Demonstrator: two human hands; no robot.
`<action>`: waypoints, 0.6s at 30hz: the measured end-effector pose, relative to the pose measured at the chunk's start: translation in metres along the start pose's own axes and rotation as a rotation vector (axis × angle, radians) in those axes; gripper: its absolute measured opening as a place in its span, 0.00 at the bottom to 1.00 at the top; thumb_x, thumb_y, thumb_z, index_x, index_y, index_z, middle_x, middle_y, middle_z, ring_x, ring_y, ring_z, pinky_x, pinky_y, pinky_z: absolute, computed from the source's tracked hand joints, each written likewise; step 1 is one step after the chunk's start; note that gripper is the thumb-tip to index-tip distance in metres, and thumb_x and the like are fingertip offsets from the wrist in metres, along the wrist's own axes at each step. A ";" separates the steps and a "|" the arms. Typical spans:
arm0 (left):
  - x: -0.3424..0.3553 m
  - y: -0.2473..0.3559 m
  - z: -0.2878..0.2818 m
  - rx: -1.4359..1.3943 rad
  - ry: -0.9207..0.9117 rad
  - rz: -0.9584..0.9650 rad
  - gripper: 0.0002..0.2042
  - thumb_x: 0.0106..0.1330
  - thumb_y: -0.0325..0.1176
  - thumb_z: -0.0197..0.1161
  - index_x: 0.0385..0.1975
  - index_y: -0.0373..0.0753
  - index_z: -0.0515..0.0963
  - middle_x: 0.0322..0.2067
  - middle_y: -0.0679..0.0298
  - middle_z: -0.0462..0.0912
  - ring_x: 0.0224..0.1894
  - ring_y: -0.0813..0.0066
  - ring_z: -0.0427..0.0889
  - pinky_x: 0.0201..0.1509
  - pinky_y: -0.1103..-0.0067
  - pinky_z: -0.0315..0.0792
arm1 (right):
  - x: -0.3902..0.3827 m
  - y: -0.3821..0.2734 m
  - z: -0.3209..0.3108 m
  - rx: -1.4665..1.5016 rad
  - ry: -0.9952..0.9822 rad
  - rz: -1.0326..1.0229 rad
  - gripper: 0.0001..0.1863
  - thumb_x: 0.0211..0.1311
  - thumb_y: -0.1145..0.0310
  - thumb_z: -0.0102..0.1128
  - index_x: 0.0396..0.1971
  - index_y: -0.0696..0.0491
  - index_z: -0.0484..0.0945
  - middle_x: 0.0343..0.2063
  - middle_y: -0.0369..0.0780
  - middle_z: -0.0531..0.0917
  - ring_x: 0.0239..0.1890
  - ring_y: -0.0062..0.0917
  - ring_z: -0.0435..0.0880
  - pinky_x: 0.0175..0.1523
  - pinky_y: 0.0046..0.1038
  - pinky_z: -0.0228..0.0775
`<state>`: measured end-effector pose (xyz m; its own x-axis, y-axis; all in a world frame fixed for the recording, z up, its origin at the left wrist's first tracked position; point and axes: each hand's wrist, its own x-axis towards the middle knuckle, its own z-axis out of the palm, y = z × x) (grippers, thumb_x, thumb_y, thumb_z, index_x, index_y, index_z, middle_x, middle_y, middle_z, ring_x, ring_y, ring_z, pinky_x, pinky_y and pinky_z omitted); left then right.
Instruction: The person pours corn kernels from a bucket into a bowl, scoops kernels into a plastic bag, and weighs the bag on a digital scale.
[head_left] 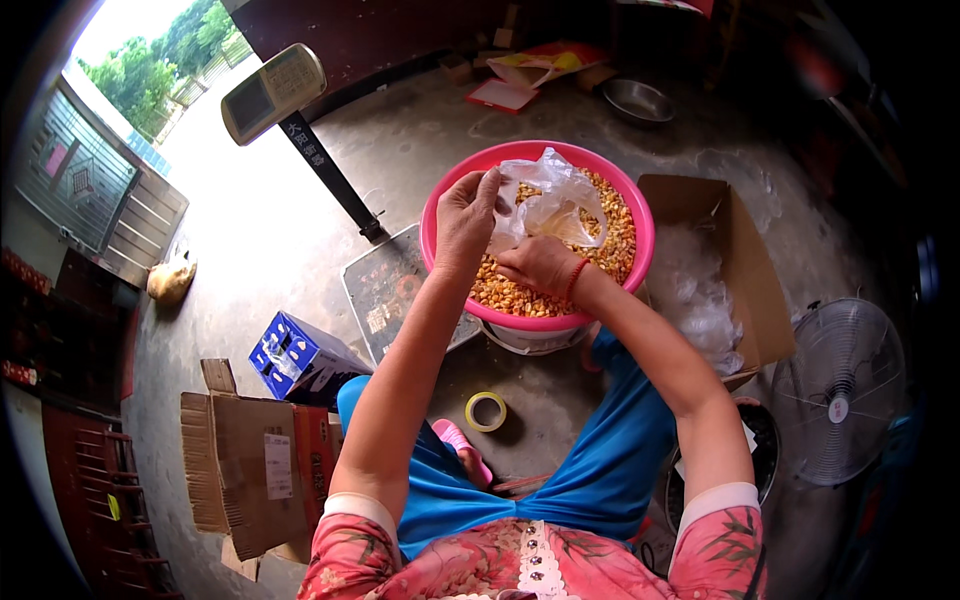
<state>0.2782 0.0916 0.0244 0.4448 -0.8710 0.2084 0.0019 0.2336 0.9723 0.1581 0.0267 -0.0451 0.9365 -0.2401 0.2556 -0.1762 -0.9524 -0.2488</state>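
A clear plastic bag (556, 195) lies over yellow corn kernels (618, 215) in a wide pink basin (643, 262). At the basin's left side my left hand (470, 215) pinches the bag's edge between thumb and fingers. Just below the bag, my right hand (543, 266) is low over the kernels with its fingers curled and a red cord round the wrist. Whatever its fingers hold is hidden. The basin rests on a white bucket (530, 338) between my knees.
A platform scale (385, 290) with a display on a post stands left of the basin. To the right are an open cardboard box (755, 275) of plastic bags and a fan (838, 395). A tape roll (486, 411), blue box (300, 355) and brown carton (245, 470) sit nearer.
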 end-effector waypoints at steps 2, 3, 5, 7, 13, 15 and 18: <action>0.007 -0.009 0.007 -0.001 0.013 0.033 0.11 0.63 0.35 0.53 0.29 0.32 0.77 0.16 0.68 0.74 0.20 0.86 0.70 0.24 0.87 0.62 | -0.001 0.001 -0.007 0.072 -0.047 0.017 0.10 0.55 0.63 0.50 0.23 0.53 0.73 0.25 0.43 0.78 0.27 0.40 0.78 0.34 0.36 0.69; 0.011 -0.011 0.011 0.038 0.036 0.035 0.11 0.63 0.34 0.53 0.29 0.32 0.77 0.16 0.68 0.73 0.20 0.85 0.70 0.24 0.87 0.62 | -0.002 0.003 -0.010 0.108 -0.071 0.028 0.10 0.56 0.63 0.50 0.23 0.54 0.73 0.26 0.43 0.78 0.28 0.40 0.77 0.34 0.36 0.69; 0.020 -0.020 0.017 0.075 0.058 0.088 0.10 0.63 0.33 0.53 0.28 0.32 0.77 0.16 0.68 0.74 0.20 0.85 0.70 0.25 0.87 0.63 | -0.006 0.013 -0.012 0.209 -0.030 0.020 0.10 0.56 0.64 0.51 0.24 0.55 0.74 0.26 0.43 0.79 0.28 0.39 0.78 0.34 0.35 0.68; 0.024 -0.029 0.017 0.050 0.079 0.117 0.10 0.63 0.33 0.53 0.28 0.32 0.76 0.17 0.69 0.73 0.20 0.86 0.69 0.25 0.87 0.63 | -0.009 0.019 -0.015 0.383 0.033 0.037 0.10 0.56 0.64 0.52 0.24 0.56 0.74 0.25 0.42 0.79 0.27 0.35 0.78 0.34 0.34 0.68; 0.001 -0.029 0.018 -0.122 0.176 0.101 0.10 0.64 0.33 0.52 0.29 0.32 0.76 0.17 0.74 0.70 0.19 0.90 0.63 0.21 0.89 0.57 | -0.006 0.012 -0.065 1.200 -0.006 0.368 0.14 0.62 0.61 0.48 0.25 0.56 0.75 0.16 0.32 0.73 0.16 0.14 0.69 0.20 0.18 0.60; -0.010 -0.024 0.016 -0.117 0.147 0.106 0.10 0.65 0.33 0.52 0.28 0.33 0.76 0.16 0.74 0.69 0.18 0.91 0.61 0.20 0.89 0.55 | 0.001 0.019 -0.069 1.295 0.075 0.390 0.13 0.62 0.61 0.47 0.25 0.54 0.74 0.15 0.32 0.71 0.13 0.12 0.66 0.15 0.15 0.54; -0.025 -0.012 0.018 -0.100 0.155 0.146 0.10 0.65 0.34 0.52 0.29 0.35 0.76 0.14 0.78 0.63 0.16 0.93 0.56 0.18 0.89 0.48 | 0.008 0.022 -0.080 1.472 0.084 0.540 0.12 0.62 0.62 0.47 0.26 0.54 0.74 0.16 0.33 0.71 0.14 0.12 0.67 0.14 0.15 0.54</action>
<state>0.2510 0.1026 0.0091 0.5792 -0.7499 0.3196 0.0126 0.4003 0.9163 0.1379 -0.0112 0.0259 0.8352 -0.5356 -0.1246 0.0137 0.2467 -0.9690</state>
